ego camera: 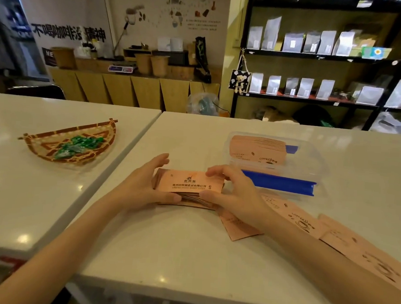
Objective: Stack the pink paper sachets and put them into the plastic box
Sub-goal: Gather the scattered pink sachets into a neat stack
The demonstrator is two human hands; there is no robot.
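Note:
A stack of pink paper sachets (pixel 189 185) rests on the white table, gripped at its left end by my left hand (pixel 146 183) and at its right end by my right hand (pixel 234 191). Right behind it stands the clear plastic box (pixel 311 168) with blue clips, and a row of pink sachets (pixel 256 149) lies inside it. Several loose pink sachets (pixel 303 222) lie on the table to the right, partly hidden under my right forearm. One more loose sachet (pixel 237 227) pokes out below my right wrist.
A woven basket (pixel 42 147) with green wrapped sweets sits on the adjoining table at the left. A seam (pixel 123 168) separates the two white tables. Shelves with bags and a wooden counter stand far behind.

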